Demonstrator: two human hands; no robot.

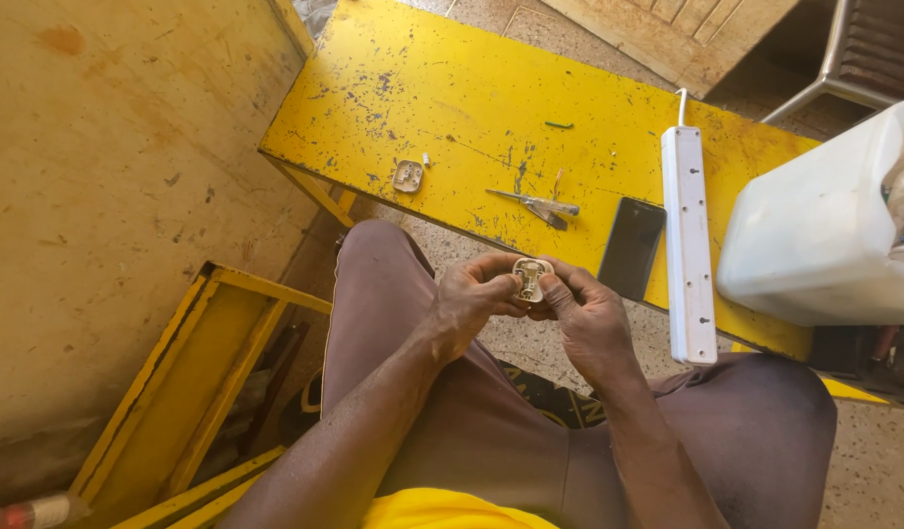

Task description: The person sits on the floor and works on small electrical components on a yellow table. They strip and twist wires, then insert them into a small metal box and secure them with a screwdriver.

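2 hands hide most of plug body.

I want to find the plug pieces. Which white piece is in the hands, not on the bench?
The opened plug body, pinched by fingers of the left hand and right hand. The plug cover lies alone on the yellow bench.

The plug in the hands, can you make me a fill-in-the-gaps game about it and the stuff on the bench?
1. Both hands hold an opened ____ over the lap.
2. The plug cover lies on a bench painted ____.
3. The dark phone lies just left of the long white ____.
4. The pliers lie between the plug cover and the ____.

Missing words: plug; yellow; power strip; phone.
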